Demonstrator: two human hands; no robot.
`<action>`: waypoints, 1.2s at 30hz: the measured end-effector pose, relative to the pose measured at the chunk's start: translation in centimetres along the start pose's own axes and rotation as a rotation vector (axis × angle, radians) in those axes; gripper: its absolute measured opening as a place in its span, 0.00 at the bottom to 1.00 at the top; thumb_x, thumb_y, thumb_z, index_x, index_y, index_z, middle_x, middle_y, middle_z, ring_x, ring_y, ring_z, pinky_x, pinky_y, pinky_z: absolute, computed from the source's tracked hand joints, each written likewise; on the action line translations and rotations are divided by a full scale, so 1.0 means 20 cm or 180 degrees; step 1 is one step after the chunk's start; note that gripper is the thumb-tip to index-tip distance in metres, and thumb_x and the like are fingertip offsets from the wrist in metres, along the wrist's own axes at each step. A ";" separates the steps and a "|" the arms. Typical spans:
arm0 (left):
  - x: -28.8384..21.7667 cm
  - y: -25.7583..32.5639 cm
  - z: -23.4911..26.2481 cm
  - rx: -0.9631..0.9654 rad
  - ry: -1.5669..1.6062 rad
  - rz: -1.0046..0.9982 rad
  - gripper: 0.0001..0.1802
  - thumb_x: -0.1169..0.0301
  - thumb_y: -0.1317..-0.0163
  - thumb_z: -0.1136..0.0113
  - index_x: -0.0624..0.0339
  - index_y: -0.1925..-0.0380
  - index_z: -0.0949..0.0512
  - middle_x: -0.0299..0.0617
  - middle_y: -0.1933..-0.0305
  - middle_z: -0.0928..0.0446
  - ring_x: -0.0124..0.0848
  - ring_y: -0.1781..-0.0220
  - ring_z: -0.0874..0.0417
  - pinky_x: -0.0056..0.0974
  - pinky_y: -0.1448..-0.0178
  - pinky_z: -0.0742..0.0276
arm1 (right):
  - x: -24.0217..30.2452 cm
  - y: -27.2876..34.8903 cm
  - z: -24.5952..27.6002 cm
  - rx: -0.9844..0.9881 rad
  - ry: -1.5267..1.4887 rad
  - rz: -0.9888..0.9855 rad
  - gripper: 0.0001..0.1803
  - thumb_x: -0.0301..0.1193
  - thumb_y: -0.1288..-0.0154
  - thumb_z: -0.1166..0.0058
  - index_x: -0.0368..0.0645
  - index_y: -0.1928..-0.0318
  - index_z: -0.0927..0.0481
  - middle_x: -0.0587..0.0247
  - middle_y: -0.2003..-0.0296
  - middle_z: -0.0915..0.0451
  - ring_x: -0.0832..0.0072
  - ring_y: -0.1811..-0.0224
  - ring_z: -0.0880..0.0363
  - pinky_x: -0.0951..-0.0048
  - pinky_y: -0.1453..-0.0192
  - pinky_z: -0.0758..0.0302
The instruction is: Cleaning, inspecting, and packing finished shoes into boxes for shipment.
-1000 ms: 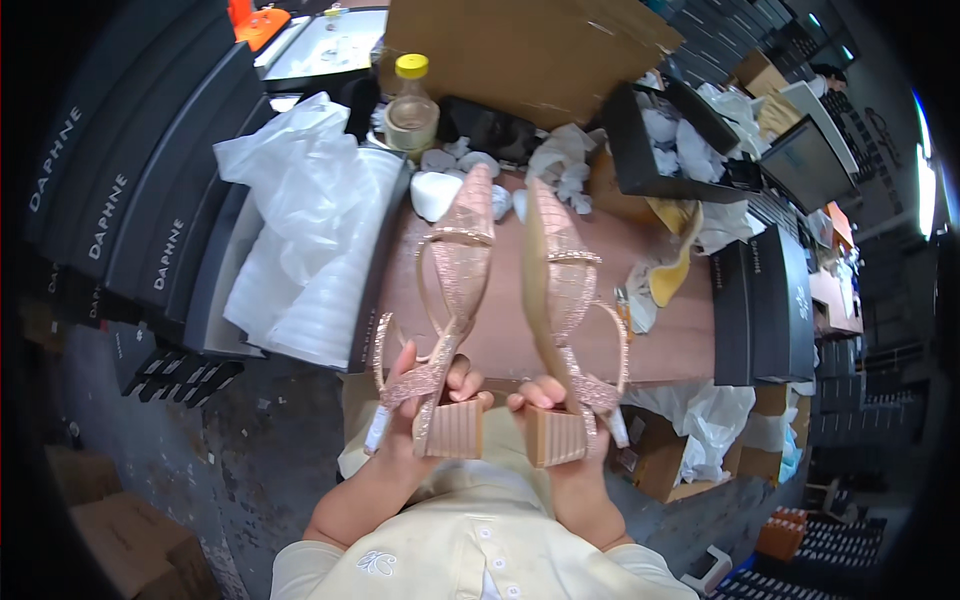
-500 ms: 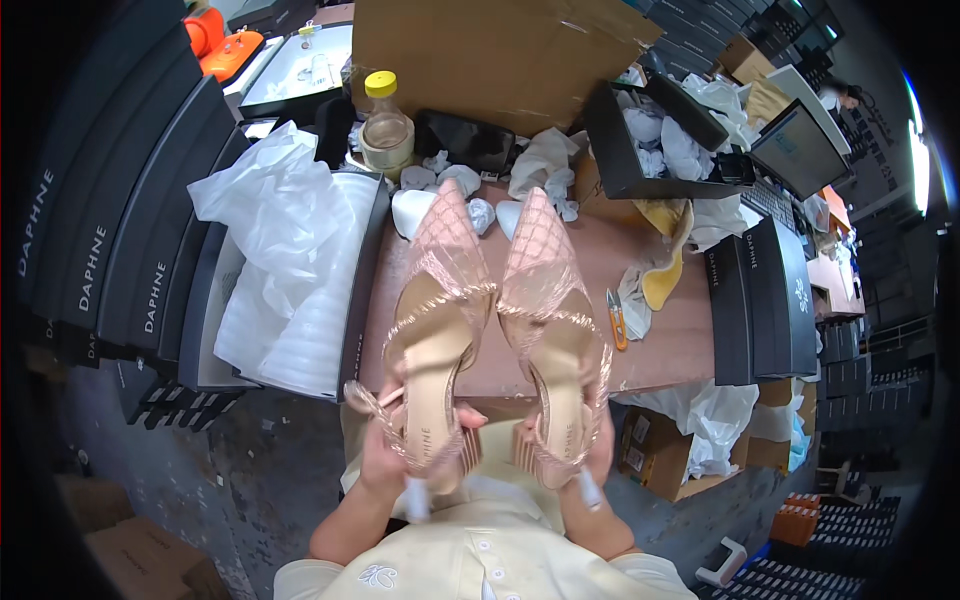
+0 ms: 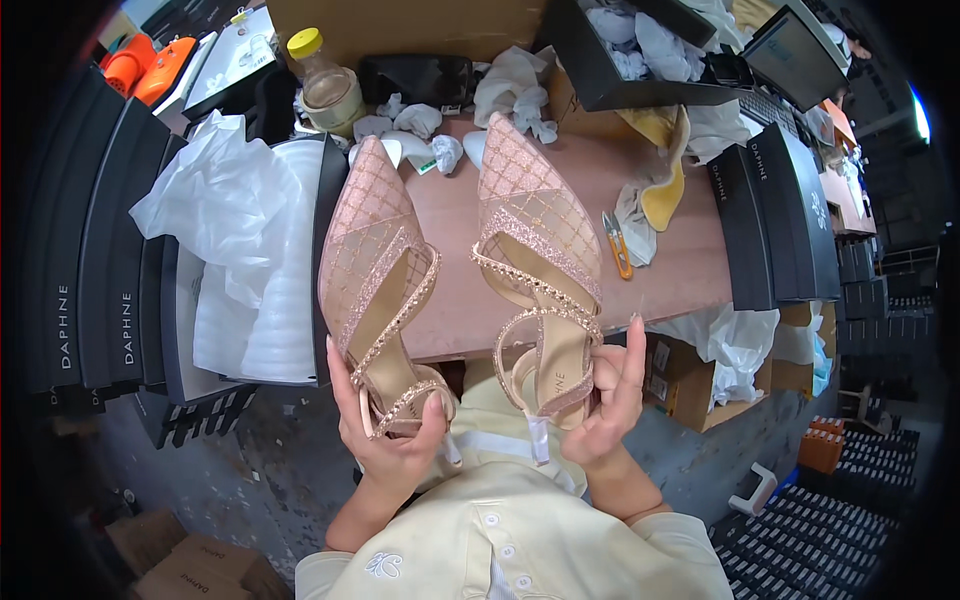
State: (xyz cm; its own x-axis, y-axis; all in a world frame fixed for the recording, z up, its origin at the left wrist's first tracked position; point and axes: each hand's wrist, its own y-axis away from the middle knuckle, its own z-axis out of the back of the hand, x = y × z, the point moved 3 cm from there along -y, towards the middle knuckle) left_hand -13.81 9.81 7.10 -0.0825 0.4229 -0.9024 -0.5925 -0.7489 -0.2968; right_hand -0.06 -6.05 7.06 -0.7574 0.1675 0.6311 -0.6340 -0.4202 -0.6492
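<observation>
I hold a pair of pink pointed heeled shoes above the workbench, toes pointing away from me. Each has a glittery lattice-patterned mesh toe and thin sparkling straps. My left hand (image 3: pixel 390 450) grips the left shoe (image 3: pixel 368 225) around its heel end, thumb on the right side and fingers along the left. My right hand (image 3: pixel 612 405) has hold of the right shoe (image 3: pixel 535 190) near the heel, with the index finger stretched upward. A whitish wrap (image 3: pixel 538 440) hangs below the right shoe's heel. The palms are partly hidden behind the shoes.
An open shoebox with white foam and tissue (image 3: pixel 245 260) lies left, beside stacked dark boxes (image 3: pixel 60 270). Orange-handled snips (image 3: pixel 617 245) lie on the pink bench top (image 3: pixel 680 270). Behind are a yellow-capped bottle (image 3: pixel 322 75) and a black box of crumpled paper (image 3: pixel 650 90). Dark shoeboxes (image 3: pixel 790 220) stand right.
The shoes have moved apart and turned, the left one's outer side now showing more. My right index finger has straightened. The view has shifted, with the bench sitting higher.
</observation>
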 end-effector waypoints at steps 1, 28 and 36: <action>0.00 0.00 0.00 0.0052 -0.0014 0.0041 0.50 0.77 0.53 0.38 0.73 0.32 0.56 0.55 0.45 0.30 0.36 0.51 0.23 0.36 0.46 0.27 | 0.00 0.00 0.00 -0.0033 -0.0075 -0.0040 0.43 0.52 0.29 0.76 0.15 0.38 0.49 0.57 0.77 0.22 0.67 0.74 0.26 0.66 0.64 0.32; 0.32 0.05 -0.14 -0.0075 0.0104 0.0675 0.33 0.77 0.53 0.36 0.70 0.45 0.37 0.52 0.55 0.29 0.41 0.49 0.33 0.43 0.45 0.35 | -0.34 -0.03 -0.18 0.1571 0.1332 -0.1366 0.43 0.33 0.52 0.35 0.46 0.34 0.39 0.40 0.43 0.34 0.47 0.44 0.31 0.56 0.42 0.30; 0.45 0.00 -0.16 0.0021 0.4099 0.2831 0.13 0.64 0.33 0.52 0.61 0.56 0.28 0.44 0.69 0.25 0.33 0.66 0.24 0.35 0.52 0.25 | -0.43 0.17 -0.07 -0.0249 -0.4797 -0.4504 0.26 0.43 0.38 0.54 0.36 0.48 0.27 0.47 0.62 0.23 0.59 0.65 0.24 0.63 0.62 0.25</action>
State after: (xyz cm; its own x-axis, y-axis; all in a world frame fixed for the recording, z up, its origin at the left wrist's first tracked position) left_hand -12.04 12.01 -2.01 0.3183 -0.8443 -0.4311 -0.7315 -0.5080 0.4548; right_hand 4.11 -7.74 -1.27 0.8214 -0.4490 0.3518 -0.5704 -0.6484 0.5043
